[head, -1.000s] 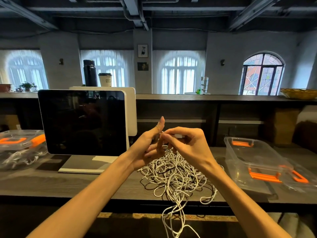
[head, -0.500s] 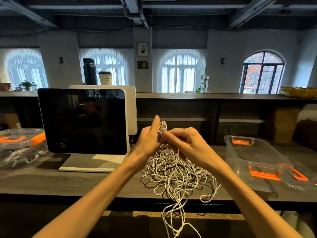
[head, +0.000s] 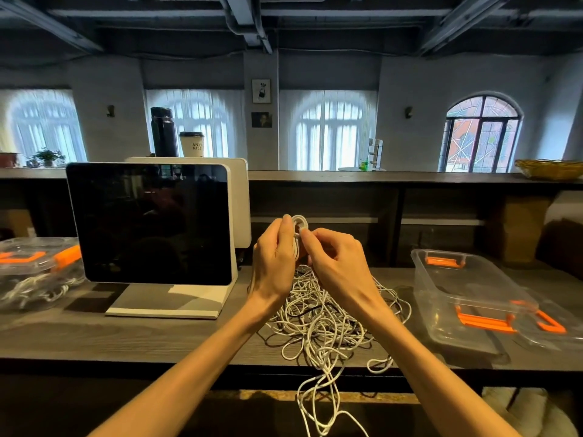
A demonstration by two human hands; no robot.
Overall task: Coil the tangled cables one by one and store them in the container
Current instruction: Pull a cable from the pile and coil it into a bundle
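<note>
While both hands grip a white coil point(head: 297, 223): monitor point(head: 151, 222) left, clear container point(head: 467, 298) right, tangle point(head: 321, 320) between.

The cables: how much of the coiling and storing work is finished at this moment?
Nothing looks stored yet: the open clear container on the right seems empty. In hand: the left hand holds a small white coil while the right hand pinches its cable. Left: the tangled pile of white cables on the counter, some hanging over its edge.

White cables point(head: 318, 313); clear container point(head: 467, 291), orange handles point(head: 482, 321); black screen point(head: 151, 222), white stand point(head: 170, 302); dark wood-grain counter point(head: 94, 339).
</note>
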